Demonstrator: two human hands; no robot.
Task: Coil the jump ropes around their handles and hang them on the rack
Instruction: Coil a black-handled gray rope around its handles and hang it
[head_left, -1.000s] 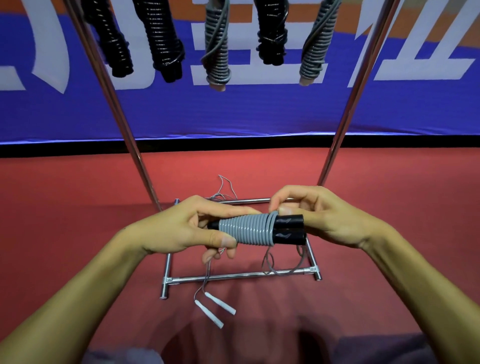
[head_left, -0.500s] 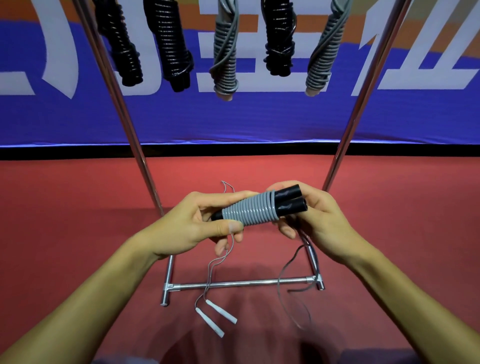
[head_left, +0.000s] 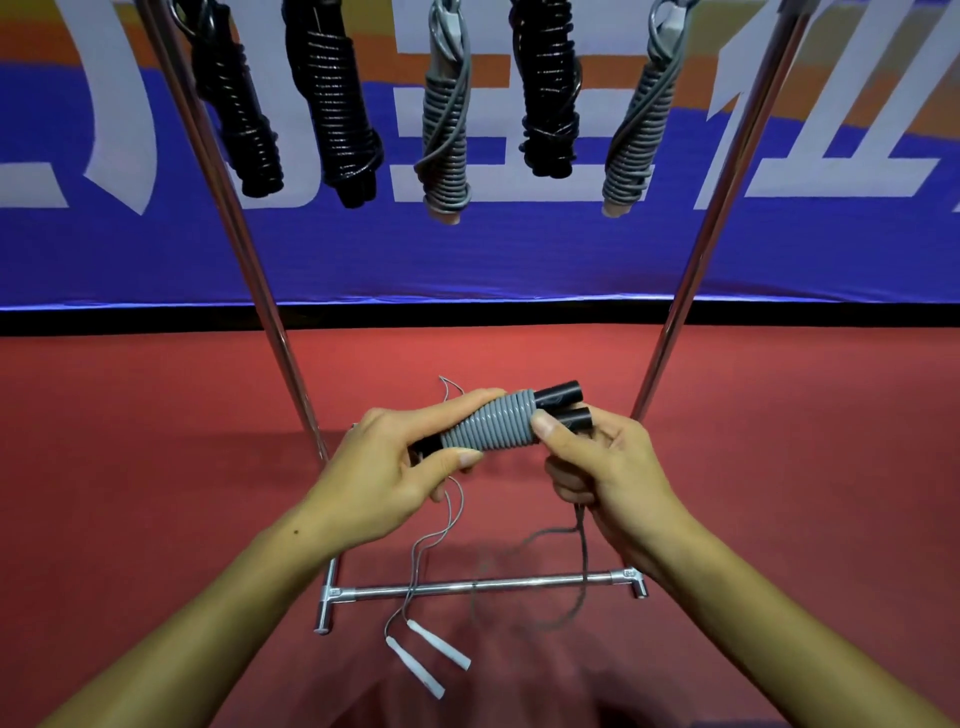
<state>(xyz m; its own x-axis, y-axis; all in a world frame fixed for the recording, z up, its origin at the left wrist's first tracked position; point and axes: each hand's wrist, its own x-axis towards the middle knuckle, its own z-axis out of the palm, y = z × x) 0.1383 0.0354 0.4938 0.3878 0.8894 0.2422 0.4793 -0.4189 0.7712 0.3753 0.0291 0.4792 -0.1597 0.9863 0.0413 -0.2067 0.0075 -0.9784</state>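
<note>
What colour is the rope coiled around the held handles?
Grey rope on black handles; head view.

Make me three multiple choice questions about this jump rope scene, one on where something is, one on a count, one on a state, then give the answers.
1. Where do the two white tips of the thin cord lie?
A. on the red floor by the rack's base bar
B. on the top rail
C. in the right hand

2. How many coiled ropes hang on the rack?
A. three
B. five
C. seven

3. How far along is the grey rope held by the left hand and right hand?
A. untouched
B. coiled partway, a loose tail hanging
C. hung up

Answers: 1 A, they rest near the base bar. 2 B, three black and two grey bundles hang. 3 B, bare black handle ends show beyond the coil.
</note>
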